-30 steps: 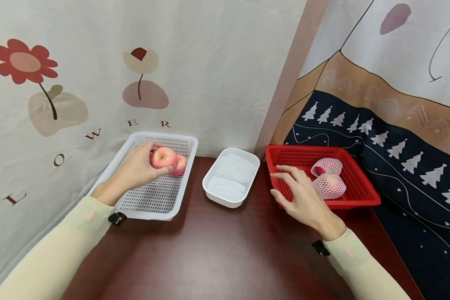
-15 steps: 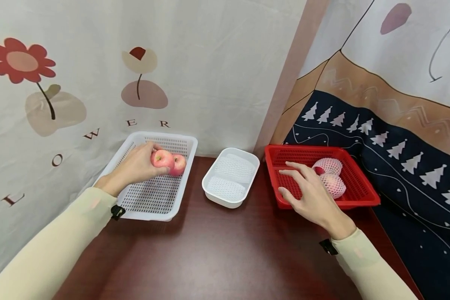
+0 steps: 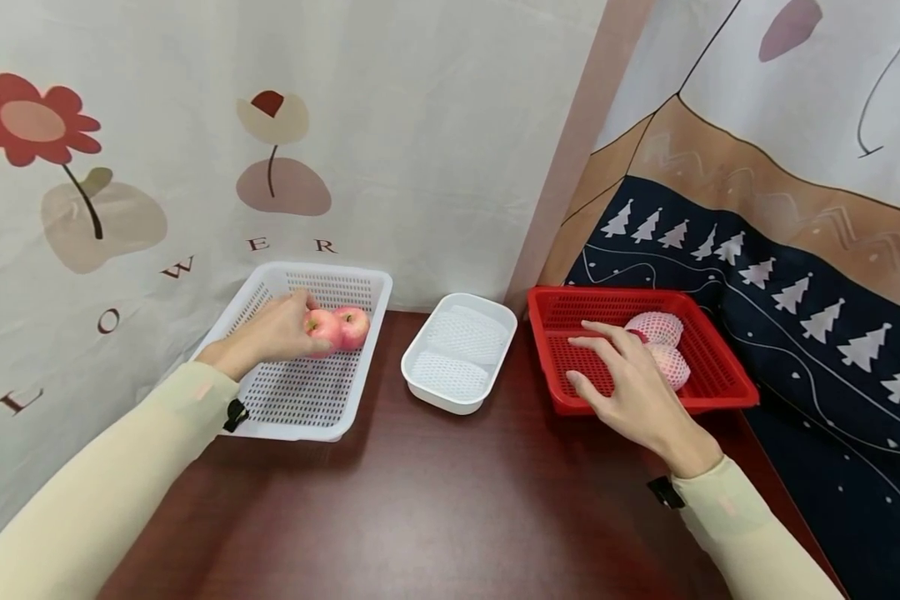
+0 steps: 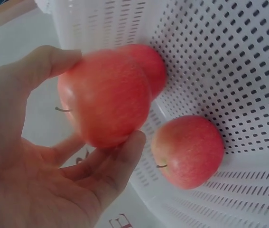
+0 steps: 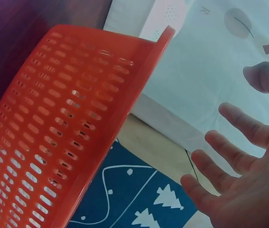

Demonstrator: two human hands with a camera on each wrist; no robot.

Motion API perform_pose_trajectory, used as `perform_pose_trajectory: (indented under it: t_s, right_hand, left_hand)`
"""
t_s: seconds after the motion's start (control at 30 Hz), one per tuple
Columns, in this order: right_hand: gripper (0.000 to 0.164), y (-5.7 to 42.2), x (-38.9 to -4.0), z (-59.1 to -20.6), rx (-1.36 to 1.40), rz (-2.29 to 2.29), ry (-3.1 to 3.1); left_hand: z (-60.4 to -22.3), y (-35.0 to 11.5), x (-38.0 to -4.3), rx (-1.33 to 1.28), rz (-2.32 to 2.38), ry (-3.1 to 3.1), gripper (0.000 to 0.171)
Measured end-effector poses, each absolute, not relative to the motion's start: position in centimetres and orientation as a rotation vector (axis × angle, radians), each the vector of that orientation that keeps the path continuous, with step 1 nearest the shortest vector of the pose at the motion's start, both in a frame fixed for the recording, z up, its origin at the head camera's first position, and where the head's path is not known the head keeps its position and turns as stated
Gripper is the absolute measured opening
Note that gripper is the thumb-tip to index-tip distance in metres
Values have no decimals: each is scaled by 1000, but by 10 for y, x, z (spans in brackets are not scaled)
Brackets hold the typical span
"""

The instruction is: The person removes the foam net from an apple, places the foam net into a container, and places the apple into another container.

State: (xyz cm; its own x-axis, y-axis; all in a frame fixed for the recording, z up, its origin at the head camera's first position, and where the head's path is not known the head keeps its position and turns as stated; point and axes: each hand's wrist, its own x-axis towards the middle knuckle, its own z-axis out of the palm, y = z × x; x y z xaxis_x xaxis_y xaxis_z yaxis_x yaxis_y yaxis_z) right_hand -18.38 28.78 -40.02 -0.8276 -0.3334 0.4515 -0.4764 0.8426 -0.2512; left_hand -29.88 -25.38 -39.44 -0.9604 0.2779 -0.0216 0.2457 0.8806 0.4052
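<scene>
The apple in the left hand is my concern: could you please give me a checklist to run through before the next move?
1. Left hand grips the apple between thumb and fingers: ok.
2. Apple clear of the floor of the white basket: cannot tell.
3. Apple clear of the neighbouring apples: cannot tell; it overlaps one in the left wrist view.
4. Right hand holds nothing: ok.
5. White tray uncovered: ok.
6. Net-wrapped fruits fully visible from the head: not ok; the right hand partly hides one.
</scene>
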Motion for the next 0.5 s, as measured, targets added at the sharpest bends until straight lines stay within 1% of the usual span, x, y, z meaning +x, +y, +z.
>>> perform_pose_trajectory:
  t_s: [0.13,0.3,0.5]
  right_hand:
    - [58,290,-184,-400,596,503,-2628]
    - [59,291,-184,-399,588,517,-2637]
    - [58,293,-184,-399,583,527,-2643]
  left_hand:
    - [-396,-255,-303,406,601,2929,72]
    - [-397,-257,-308,387,556,2872,62]
    - [-402,-260,-311,400,492,2833,57]
